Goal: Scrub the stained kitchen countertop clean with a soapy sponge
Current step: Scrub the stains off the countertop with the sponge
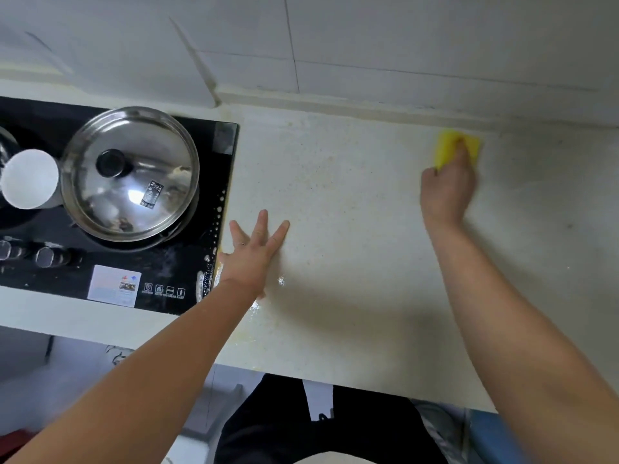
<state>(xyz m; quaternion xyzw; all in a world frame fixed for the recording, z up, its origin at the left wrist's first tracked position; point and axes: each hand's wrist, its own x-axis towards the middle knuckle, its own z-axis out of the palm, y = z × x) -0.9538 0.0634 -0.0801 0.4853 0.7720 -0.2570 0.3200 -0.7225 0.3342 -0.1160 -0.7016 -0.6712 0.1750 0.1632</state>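
Pressing down at the far right of the pale speckled stone surface (351, 229), the person's right hand (447, 192) grips the one yellow rectangular foam sponge (450, 144), fingers over its top and thumb at its left edge. The sponge lies flat on the surface, just beside the raised lip under the white tiled wall (402, 45). What shows of it has its long axis running left to right, along that wall; its near part is hidden under the fingers.

The left hand (251, 256), the second of the two, lies flat and wide on the surface near the left edge, fingers spread and pointing toward the wall, holding nothing. Wet gleams show just beside its wrist. Yellowish-brown specks are scattered over the surface between the two hands.

To the left is one black glass hob (160, 262). On it stand one round stainless-steel pot lid (130, 172) with a black knob and, just left of it, one white round cup (30, 178). Two metal control knobs (50, 256) sit along the hob's near side.
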